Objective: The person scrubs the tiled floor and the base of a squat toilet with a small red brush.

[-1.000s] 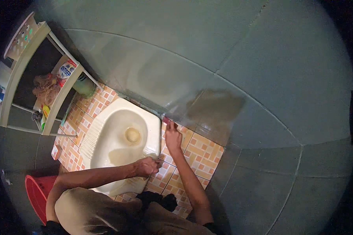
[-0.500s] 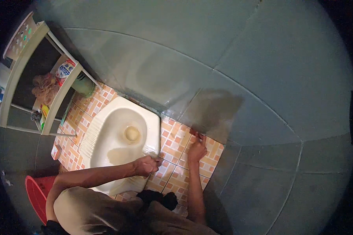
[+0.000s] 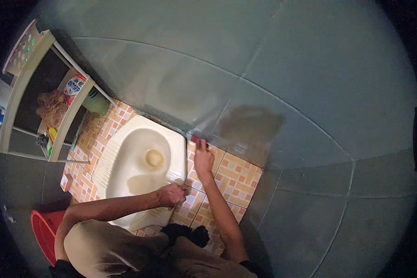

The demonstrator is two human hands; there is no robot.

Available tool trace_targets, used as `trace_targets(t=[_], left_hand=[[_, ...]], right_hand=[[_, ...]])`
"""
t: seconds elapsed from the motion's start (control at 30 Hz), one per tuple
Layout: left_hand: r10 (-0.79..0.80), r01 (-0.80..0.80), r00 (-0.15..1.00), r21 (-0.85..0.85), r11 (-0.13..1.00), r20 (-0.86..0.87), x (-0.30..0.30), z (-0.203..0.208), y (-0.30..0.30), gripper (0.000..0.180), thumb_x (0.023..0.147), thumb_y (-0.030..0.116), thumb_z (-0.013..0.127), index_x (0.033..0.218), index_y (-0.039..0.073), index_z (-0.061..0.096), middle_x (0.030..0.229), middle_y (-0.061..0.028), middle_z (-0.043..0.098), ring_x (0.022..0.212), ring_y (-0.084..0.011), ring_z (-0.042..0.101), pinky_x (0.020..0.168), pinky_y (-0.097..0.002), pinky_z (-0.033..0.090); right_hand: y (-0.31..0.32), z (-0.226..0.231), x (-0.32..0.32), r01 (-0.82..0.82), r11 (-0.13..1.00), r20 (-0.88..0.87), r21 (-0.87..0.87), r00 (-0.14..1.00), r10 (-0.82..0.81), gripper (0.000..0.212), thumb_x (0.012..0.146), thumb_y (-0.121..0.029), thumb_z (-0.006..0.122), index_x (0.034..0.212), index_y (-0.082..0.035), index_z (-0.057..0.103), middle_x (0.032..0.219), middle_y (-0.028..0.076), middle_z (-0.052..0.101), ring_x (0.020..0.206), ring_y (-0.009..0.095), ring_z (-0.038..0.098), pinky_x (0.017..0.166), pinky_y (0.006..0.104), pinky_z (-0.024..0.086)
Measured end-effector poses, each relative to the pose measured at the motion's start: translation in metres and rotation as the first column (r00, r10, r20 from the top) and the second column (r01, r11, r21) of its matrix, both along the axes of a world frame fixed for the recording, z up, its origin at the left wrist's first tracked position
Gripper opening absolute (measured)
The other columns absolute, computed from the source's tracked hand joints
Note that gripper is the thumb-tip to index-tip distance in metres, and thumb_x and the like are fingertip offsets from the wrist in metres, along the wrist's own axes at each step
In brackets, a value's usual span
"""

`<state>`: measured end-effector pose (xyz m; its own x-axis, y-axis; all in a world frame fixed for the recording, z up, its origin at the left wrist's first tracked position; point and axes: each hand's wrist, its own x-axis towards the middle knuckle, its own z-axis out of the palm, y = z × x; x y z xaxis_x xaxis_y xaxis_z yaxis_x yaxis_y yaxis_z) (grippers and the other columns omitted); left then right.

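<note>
My right hand is closed on a small dark red object, mostly hidden by the fingers. It presses near the line where the tiled floor meets the grey wall, just right of the squat toilet. The object's kind cannot be made out. My left hand is curled in a fist above the right rim of the toilet; what it holds, if anything, does not show. A little brownish water lies in the white bowl.
A white corner shelf at the left carries a printed pack, a mesh bath puff and a yellow-capped bottle. Beside my left arm stands a red bucket. A small box lies on the floor. A dark damp patch marks the wall.
My right hand has slid left along the foot of the wall with the dark red object, toward the toilet's corner. My left hand has stayed in place.
</note>
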<state>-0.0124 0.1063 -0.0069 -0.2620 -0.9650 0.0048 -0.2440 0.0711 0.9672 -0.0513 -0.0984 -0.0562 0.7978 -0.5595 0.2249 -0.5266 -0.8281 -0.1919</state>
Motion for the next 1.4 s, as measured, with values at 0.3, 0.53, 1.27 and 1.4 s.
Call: trace_targets(t=[0.3,0.53,1.27,1.4], left_hand=[[0.079,-0.066,0.953,-0.056,0.996,0.294,-0.013,-0.010,0.004,0.022,0.066,0.022,0.070,0.056,0.012,0.053,0.065,-0.0097,0.055,0.069,-0.0271,0.056,0.062,-0.0400,0.045],[0.203,-0.135,0.944,0.256,0.957,-0.259,-0.008,0.004,0.011,0.027,0.076,0.019,0.061,0.056,0.009,0.045,0.061,-0.0098,0.047,0.064,-0.0265,0.047,0.059,-0.0391,0.040],[-0.082,0.102,0.894,-0.021,0.995,0.440,-0.004,0.021,-0.012,0.011,0.064,0.019,0.069,0.061,0.013,0.060,0.066,-0.0114,0.061,0.070,-0.0298,0.065,0.063,-0.0408,0.053],[-0.041,0.096,0.847,-0.077,0.992,0.530,-0.004,0.009,0.001,0.008,0.063,0.020,0.069,0.063,0.013,0.063,0.066,-0.0105,0.060,0.078,-0.0283,0.066,0.065,-0.0385,0.055]], right_hand=[[0.002,0.007,-0.013,0.084,0.976,-0.046,0.201,0.996,-0.077,0.036,0.082,-0.002,0.060,0.117,-0.007,0.067,0.118,0.009,0.059,0.072,0.031,0.071,0.062,0.0443,0.058],[-0.011,0.021,-0.072,0.375,0.870,0.074,0.319,0.905,-0.418,0.042,0.086,-0.003,0.058,0.123,-0.020,0.068,0.117,0.005,0.059,0.082,0.030,0.070,0.068,0.0452,0.056],[0.002,0.009,0.027,-0.137,0.991,-0.100,-0.006,0.986,0.135,0.032,0.085,-0.009,0.060,0.115,0.001,0.065,0.115,0.015,0.061,0.063,0.025,0.072,0.053,0.0375,0.060],[0.014,0.016,0.017,-0.009,0.999,-0.118,0.051,0.993,0.015,0.037,0.086,-0.009,0.058,0.121,-0.003,0.064,0.118,0.014,0.059,0.067,0.027,0.072,0.051,0.0393,0.058]])
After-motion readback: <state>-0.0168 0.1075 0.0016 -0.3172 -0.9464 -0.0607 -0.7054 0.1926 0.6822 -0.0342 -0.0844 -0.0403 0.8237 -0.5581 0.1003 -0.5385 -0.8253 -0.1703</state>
